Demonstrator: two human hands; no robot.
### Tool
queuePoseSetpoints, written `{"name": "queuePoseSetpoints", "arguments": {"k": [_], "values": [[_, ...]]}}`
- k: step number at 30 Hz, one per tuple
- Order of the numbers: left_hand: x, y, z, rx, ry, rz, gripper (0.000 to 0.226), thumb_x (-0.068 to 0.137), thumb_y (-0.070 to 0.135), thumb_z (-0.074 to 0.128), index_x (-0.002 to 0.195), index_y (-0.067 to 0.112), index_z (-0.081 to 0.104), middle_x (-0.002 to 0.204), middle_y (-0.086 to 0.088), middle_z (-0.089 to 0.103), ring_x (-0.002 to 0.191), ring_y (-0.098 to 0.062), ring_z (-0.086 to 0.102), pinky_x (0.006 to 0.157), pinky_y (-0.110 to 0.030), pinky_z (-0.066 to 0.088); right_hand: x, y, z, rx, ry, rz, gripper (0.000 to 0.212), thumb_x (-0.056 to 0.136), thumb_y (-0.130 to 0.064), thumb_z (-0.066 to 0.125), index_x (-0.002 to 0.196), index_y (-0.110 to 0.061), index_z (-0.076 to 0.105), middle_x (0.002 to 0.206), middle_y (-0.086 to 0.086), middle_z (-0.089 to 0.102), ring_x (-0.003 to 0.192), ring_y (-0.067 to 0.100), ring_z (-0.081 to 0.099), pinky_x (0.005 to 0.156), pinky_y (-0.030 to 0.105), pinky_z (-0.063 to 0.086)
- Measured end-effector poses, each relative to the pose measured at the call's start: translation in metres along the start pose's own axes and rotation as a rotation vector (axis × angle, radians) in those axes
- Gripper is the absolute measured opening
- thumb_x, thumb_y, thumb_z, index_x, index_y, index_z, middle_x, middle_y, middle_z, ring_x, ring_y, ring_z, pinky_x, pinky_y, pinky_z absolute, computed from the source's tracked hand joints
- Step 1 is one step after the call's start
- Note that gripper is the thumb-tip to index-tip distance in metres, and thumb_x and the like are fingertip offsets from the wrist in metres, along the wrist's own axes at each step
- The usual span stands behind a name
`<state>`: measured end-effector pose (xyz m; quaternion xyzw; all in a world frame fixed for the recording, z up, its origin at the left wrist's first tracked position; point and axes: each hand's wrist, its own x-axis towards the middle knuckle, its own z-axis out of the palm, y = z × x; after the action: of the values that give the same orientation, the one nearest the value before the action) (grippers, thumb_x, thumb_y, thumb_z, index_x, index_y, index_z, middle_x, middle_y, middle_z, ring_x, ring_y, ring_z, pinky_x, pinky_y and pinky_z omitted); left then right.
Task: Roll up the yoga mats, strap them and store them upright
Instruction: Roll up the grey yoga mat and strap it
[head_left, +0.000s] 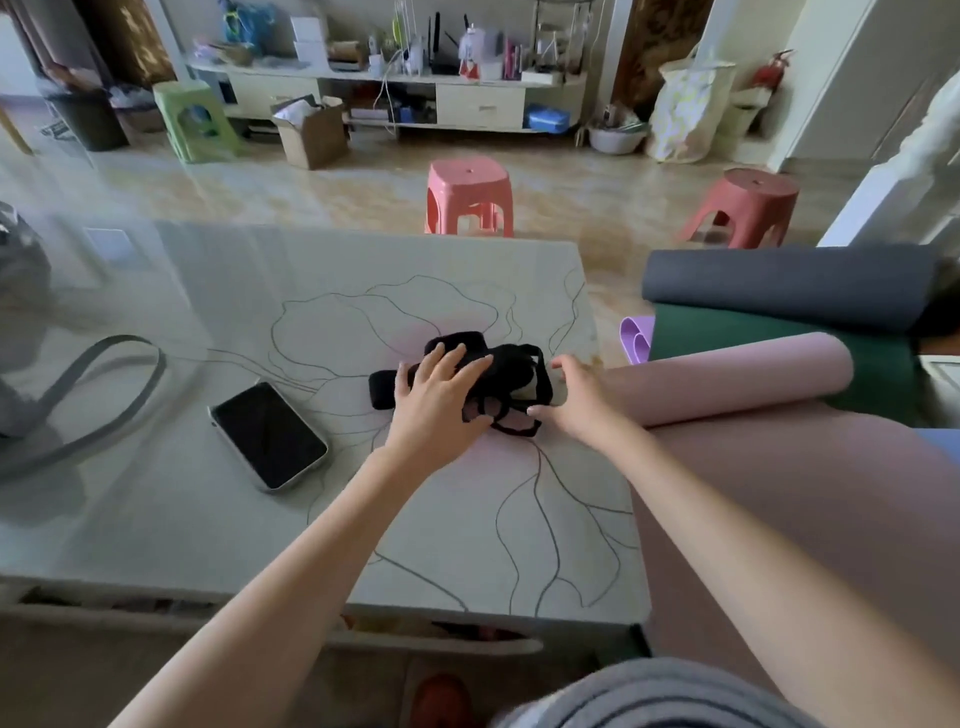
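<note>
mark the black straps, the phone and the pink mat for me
black straps (514, 364): head view, on the bunched webbing between the two hands.
phone (267, 435): head view, middle of the dark screen.
pink mat (727, 376): head view, on the rolled part right of the table.

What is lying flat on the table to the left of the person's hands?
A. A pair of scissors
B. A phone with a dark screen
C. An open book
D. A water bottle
B: a phone with a dark screen lies flat on the table, left of the left hand.
</note>
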<state>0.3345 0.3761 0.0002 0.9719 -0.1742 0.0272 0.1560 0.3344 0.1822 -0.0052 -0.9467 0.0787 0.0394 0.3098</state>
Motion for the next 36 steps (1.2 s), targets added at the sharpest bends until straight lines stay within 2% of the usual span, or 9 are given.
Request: {"name": "queuePoseSetpoints", "arguments": {"k": [3,7,15,19,22,25,28,32,36], "values": [[0.025,-0.004,0.020,0.074,-0.131,0.044,0.077,0.089,0.059,0.055,0.150,0.049,0.010,0.163,0.002,0.001,0.149,-0.027,-0.011,0.109,-0.068,-0.006,0.004,0.008,0.018,-0.032,-0.013,-0.117,0.050,0.082,-0.026,0.075,0.126,-0.018,0.053,0.121,0.004,0.056,0.114,0.021,0.054,0.078,0.025,0.038],[0.036,-0.015,0.036,0.081,-0.235,-0.059,0.076,0.086,0.074,0.040,0.148,0.054,0.001,0.163,0.004,0.001,0.149,-0.031,-0.008,0.107,-0.073,-0.003,0.005,0.021,0.026,-0.159,0.167,-0.249,0.010,0.091,-0.022,0.061,0.095,-0.013,0.060,0.097,0.002,0.057,0.090,0.020,0.053,0.070,0.035,0.044],[0.024,-0.035,0.035,0.077,-0.143,-0.223,0.073,0.093,0.067,0.034,0.153,0.042,0.002,0.163,0.002,0.003,0.149,-0.029,-0.011,0.110,-0.068,-0.006,0.004,0.012,-0.017,0.466,0.599,-0.206,0.017,0.100,-0.011,0.048,0.084,-0.005,0.051,0.070,-0.001,0.055,0.065,0.003,0.051,0.066,0.021,0.038],[0.015,-0.008,-0.001,-0.383,-0.076,-0.102,0.084,0.088,0.058,0.057,0.155,0.036,0.010,0.163,0.008,0.001,0.148,-0.009,-0.012,0.119,-0.051,-0.008,-0.018,-0.018,-0.041,0.920,0.353,-0.172,0.022,0.103,-0.011,0.042,0.082,-0.013,0.046,0.052,-0.006,0.053,0.052,0.011,0.057,0.068,0.022,0.053],[0.002,0.034,-0.046,-1.007,-0.278,-0.094,0.080,0.074,0.048,0.077,0.144,0.033,0.041,0.155,0.006,0.034,0.143,-0.012,0.029,0.114,-0.034,0.029,-0.049,-0.040,-0.054,1.235,0.012,-0.020,0.023,0.103,-0.017,0.043,0.082,-0.011,0.049,0.050,-0.005,0.038,0.039,0.009,0.034,0.049,0.025,0.048],[-0.024,0.066,-0.078,-1.207,-0.308,-0.071,0.016,0.088,0.028,0.069,0.096,0.015,0.067,0.083,-0.003,0.069,0.077,-0.023,0.067,0.071,-0.027,0.055,-0.089,-0.056,-0.072,1.249,-0.142,-0.019,0.024,0.102,-0.021,0.044,0.082,-0.011,0.053,0.049,-0.006,0.029,0.037,0.005,0.024,0.039,0.018,0.030],[-0.064,0.069,-0.100,-1.424,-0.288,-0.088,0.028,0.093,0.007,0.055,0.066,0.014,0.058,0.048,0.006,0.032,0.038,-0.007,0.028,0.037,-0.017,0.024,-0.140,-0.055,-0.094,1.113,-0.179,-0.078,0.025,0.100,-0.019,0.047,0.079,-0.010,0.057,0.049,-0.005,0.023,0.040,0.006,0.020,0.039,0.018,0.024],[-0.132,0.061,-0.119,-1.446,-0.509,0.108,0.024,0.076,0.026,0.067,0.065,0.012,0.050,0.052,0.003,0.022,0.042,-0.008,0.023,0.045,-0.019,0.027,-0.219,-0.031,-0.104,0.907,-0.275,-0.211,0.022,0.090,-0.026,0.060,0.075,-0.011,0.063,0.052,0.003,0.030,0.046,0.010,0.027,0.045,0.019,0.032],[-0.191,0.064,-0.126,-1.356,-0.623,0.302,0.065,0.065,0.060,0.079,0.082,0.008,0.043,0.072,-0.009,0.018,0.056,-0.006,0.030,0.055,-0.014,0.034,-0.279,-0.016,-0.108,0.909,-0.246,-0.287,0.021,0.090,-0.028,0.060,0.074,-0.014,0.057,0.065,-0.002,0.055,0.055,0.003,0.049,0.052,0.015,0.042]]}}
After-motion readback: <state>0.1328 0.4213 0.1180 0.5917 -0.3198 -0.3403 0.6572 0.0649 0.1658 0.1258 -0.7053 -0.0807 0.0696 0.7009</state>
